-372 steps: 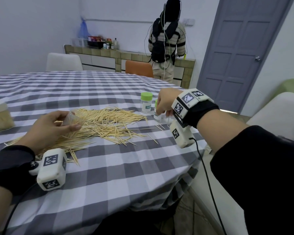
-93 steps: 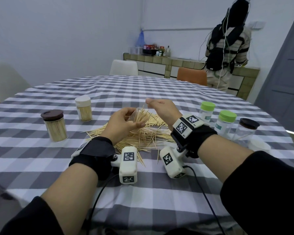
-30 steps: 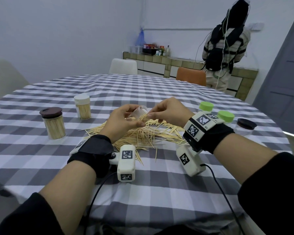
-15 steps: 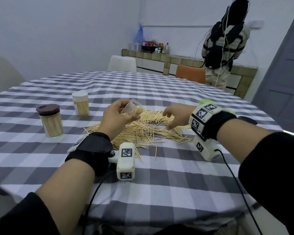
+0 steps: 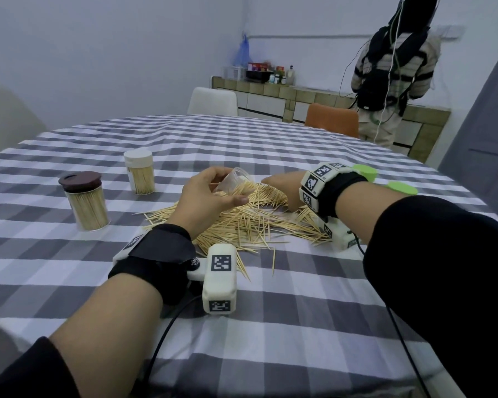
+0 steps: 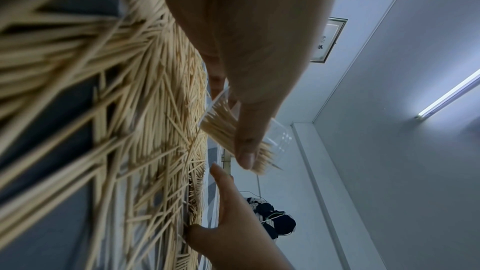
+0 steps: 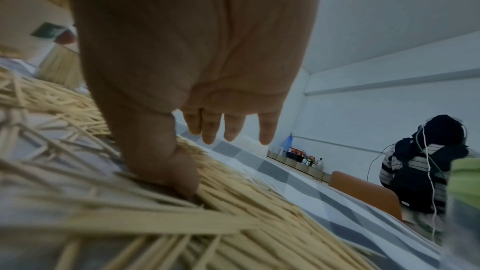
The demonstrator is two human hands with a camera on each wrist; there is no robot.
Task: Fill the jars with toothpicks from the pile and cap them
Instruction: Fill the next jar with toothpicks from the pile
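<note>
I'm mid-fill: my left hand (image 5: pixel 210 196) grips the tilted jar (image 5: pixel 236 182), part full. My right hand (image 5: pixel 285 191), fingers spread, presses the toothpicks (image 5: pixel 250 222); next, pinch a bundle.

A person (image 5: pixel 385 61) stands at the tiled counter (image 5: pixel 299 101) beyond two chairs (image 5: pixel 213 101).

A grey and white checked cloth (image 5: pixel 270 326) covers the desk. Pale tan toothpicks (image 5: pixel 242 222) lie heaped on it. One jar has a dark brown lid (image 5: pixel 80 179), another a white lid (image 5: pixel 137 156). Two lids (image 5: pixel 402 187) are bright green. A chair (image 5: pixel 331 119) is orange.
</note>
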